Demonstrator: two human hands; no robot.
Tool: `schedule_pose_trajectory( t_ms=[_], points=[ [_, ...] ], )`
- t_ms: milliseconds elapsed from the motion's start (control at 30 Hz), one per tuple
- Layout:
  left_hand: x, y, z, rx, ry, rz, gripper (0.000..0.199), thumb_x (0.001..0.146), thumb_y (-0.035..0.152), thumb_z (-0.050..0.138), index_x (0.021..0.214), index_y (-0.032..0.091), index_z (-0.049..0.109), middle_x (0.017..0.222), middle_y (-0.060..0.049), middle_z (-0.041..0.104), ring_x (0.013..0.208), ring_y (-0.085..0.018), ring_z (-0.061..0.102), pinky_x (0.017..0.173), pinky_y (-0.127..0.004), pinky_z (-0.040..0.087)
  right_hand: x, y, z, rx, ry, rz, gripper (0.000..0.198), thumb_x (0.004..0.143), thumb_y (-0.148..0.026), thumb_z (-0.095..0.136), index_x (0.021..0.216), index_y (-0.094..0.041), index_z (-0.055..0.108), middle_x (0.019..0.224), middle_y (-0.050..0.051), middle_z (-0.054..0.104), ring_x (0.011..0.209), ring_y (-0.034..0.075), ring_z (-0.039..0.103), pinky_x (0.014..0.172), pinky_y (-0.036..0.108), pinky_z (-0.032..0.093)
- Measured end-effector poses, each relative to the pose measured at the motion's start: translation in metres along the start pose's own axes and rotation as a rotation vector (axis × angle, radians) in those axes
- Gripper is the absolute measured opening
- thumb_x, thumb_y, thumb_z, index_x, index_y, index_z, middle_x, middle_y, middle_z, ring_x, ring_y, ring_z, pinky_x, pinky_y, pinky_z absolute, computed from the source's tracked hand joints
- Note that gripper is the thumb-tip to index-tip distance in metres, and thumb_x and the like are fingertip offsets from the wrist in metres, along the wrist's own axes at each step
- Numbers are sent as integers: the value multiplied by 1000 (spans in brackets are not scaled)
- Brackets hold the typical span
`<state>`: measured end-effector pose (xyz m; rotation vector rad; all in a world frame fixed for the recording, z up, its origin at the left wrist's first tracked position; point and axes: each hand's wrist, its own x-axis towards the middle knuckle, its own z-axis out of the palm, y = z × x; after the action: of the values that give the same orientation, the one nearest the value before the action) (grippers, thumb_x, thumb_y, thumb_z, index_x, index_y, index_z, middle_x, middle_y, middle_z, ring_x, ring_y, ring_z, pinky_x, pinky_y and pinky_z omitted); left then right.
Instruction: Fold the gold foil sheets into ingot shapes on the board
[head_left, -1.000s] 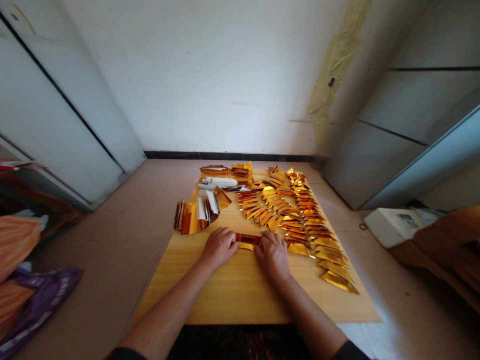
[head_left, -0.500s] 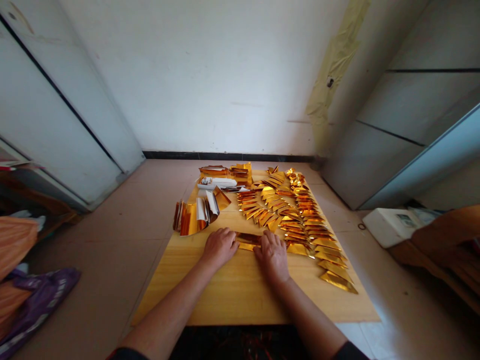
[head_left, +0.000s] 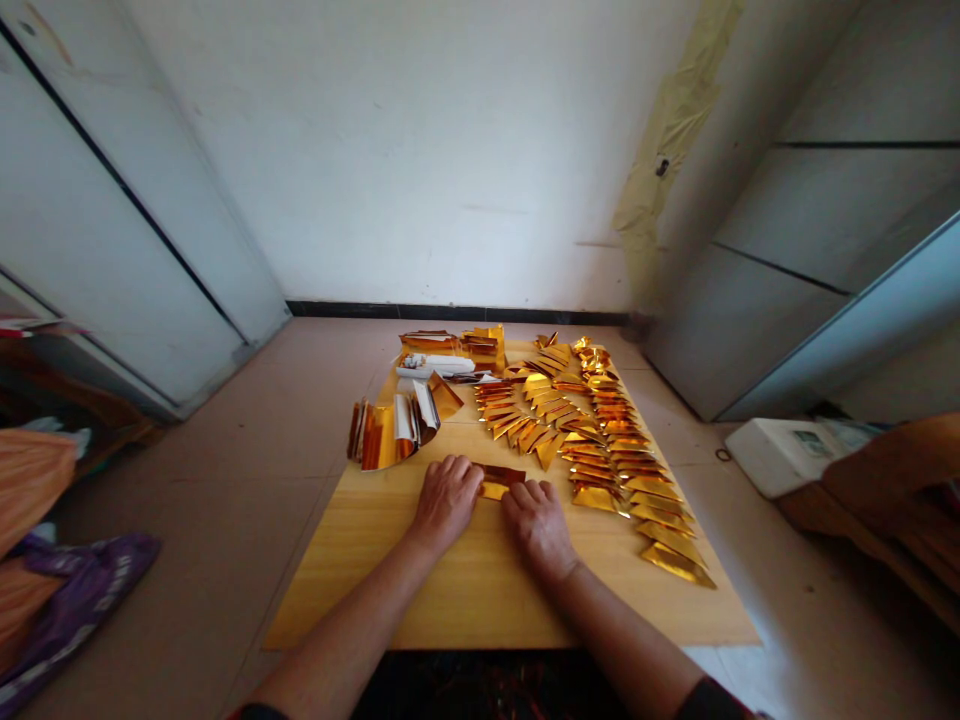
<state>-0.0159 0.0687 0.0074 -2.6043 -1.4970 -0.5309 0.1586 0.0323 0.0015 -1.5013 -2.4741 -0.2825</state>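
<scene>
A partly folded sheet of gold foil paper (head_left: 501, 480) lies on the wooden board (head_left: 450, 600) between my two hands. My left hand (head_left: 450, 495) is closed on its left end, the fingertips hidden behind the knuckles. At the lower right part of the sheet, my right hand (head_left: 538, 525) has its fingers curled and pressed on the near edge. Folded gold paper pieces (head_left: 622, 430) spread in overlapping rows to the right. Beyond my left hand stand loose gold and white paper sheets (head_left: 394, 430), bent and leaning together.
A white packet (head_left: 435, 366) and more gold sheets (head_left: 480, 345) sit at the board's far left. A grey cabinet (head_left: 787, 250) and a white box (head_left: 784, 455) stand on the right. On the left floor lies a purple bag (head_left: 90, 600). A white wall (head_left: 450, 150) rises behind.
My right hand has slid slightly left and nearer to me along the sheet, uncovering its upper right corner. My left hand has shifted a little to the right.
</scene>
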Motion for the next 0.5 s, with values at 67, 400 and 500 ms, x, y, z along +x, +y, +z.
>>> schedule_pose_trajectory(
  t_ms=[67, 400, 500],
  points=[
    [1, 1, -1, -1, -6, 51, 10, 88, 19, 50, 81, 21, 57, 83, -5, 57, 85, -21, 48, 72, -34, 32, -4, 0, 0, -18, -7, 18, 11, 88, -16, 54, 80, -20, 60, 81, 3, 59, 77, 19, 47, 73, 34, 32],
    [0, -4, 0, -8, -14, 180, 15, 89, 17, 49, 79, 20, 59, 80, -4, 58, 83, -19, 48, 73, -35, 32, -14, -2, -5, -2, -36, 73, 12, 87, -11, 52, 85, -19, 61, 83, 5, 59, 78, 20, 46, 72, 34, 31],
    [-8, -9, 0, -7, -27, 226, 12, 89, 17, 49, 88, 20, 61, 85, -4, 60, 85, -19, 49, 73, -34, 33, -11, 1, -5, 19, -37, 61, 11, 86, -13, 53, 81, -19, 61, 81, 5, 59, 79, 20, 46, 73, 34, 30]
  ],
)
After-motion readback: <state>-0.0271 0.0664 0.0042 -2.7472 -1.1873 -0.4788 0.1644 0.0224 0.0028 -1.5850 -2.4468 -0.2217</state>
